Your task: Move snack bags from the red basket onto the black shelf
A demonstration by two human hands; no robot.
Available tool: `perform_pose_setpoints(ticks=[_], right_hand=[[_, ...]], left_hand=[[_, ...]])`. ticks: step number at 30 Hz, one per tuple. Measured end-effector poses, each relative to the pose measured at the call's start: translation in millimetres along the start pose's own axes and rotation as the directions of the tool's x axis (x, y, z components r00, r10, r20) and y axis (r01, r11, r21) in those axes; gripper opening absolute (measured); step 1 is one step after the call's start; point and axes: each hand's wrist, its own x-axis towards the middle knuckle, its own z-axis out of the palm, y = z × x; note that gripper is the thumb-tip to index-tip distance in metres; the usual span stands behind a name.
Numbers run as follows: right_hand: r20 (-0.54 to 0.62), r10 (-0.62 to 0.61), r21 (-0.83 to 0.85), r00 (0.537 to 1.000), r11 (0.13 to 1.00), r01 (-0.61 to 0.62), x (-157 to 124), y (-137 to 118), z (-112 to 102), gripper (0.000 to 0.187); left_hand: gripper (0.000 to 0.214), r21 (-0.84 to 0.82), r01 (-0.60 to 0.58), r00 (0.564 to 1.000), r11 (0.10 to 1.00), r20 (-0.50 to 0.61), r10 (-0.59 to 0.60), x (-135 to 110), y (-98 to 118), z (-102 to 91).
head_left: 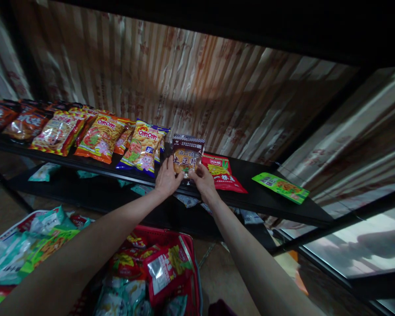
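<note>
A small brown snack packet (186, 156) with a checked top stands upright on the black shelf (260, 197). My left hand (167, 179) grips its lower left side and my right hand (202, 181) grips its lower right corner. Just to its left leans a blue and yellow snack bag (142, 148). To its right a red snack packet (222, 173) lies flat on the shelf.
A row of orange and red snack bags (59, 129) fills the shelf's left part. A green packet (281, 187) lies alone at the right. A red basket (187, 245) of mixed packets sits below my arms. A lower shelf (66, 186) holds pale packets.
</note>
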Motion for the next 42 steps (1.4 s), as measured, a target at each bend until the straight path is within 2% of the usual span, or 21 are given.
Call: perform_pose_setpoints(ticks=[9, 13, 18, 21, 26, 30, 35, 38, 42], right_hand=[[-0.015, 0.032, 0.157, 0.999, 0.987, -0.029, 0.2, -2.3, 2.1, 0.063], [0.048, 0.069, 0.183, 0.996, 0.98, -0.077, 1.5, -7.5, -0.1, 0.057], [0.032, 0.131, 0.201, 0.991, 0.97, -0.134, 5.0, -13.3, 0.2, 0.046], [-0.013, 0.15, 0.176, 0.989, 0.974, -0.145, 7.3, -14.5, 2.5, 0.043], [-0.092, 0.176, 0.029, 0.98, 0.984, -0.174, 9.4, -14.7, 5.5, 0.034], [-0.082, 0.183, -0.054, 0.98, 0.981, -0.188, 12.4, -12.5, 6.0, 0.032], [-0.082, 0.181, -0.121, 0.98, 0.974, -0.19, 16.3, -9.7, 7.1, 0.036], [-0.103, 0.19, -0.116, 0.976, 0.972, -0.202, 16.0, -10.6, 8.1, 0.038], [-0.091, 0.163, 0.03, 0.982, 0.986, -0.161, 14.4, -9.4, 9.3, 0.038]], left_hand=[[0.071, -0.018, 0.022, 0.998, 1.0, 0.06, -0.021, 6.6, 4.7, -4.6], [0.073, -0.022, 0.044, 0.996, 0.999, 0.083, -0.042, 12.1, 4.4, -4.2], [0.075, 0.021, 0.05, 0.997, 0.999, 0.063, -0.051, 13.8, 6.2, -0.2], [0.074, 0.036, 0.062, 0.996, 0.997, 0.055, -0.064, 14.7, 8.8, 0.1], [0.071, 0.038, 0.074, 0.996, 0.997, 0.052, -0.076, 15.0, 10.3, -2.3], [0.069, 0.031, 0.057, 0.997, 0.998, 0.045, -0.058, 13.5, 8.0, -1.8], [0.07, 0.042, 0.062, 0.993, 0.997, 0.099, -0.066, 15.1, 5.1, -1.4], [0.07, 0.031, 0.065, 0.991, 0.997, 0.114, -0.068, 16.6, 3.6, -2.0], [0.072, 0.004, 0.051, 0.995, 0.999, 0.091, -0.051, 16.7, 0.4, -0.3]])
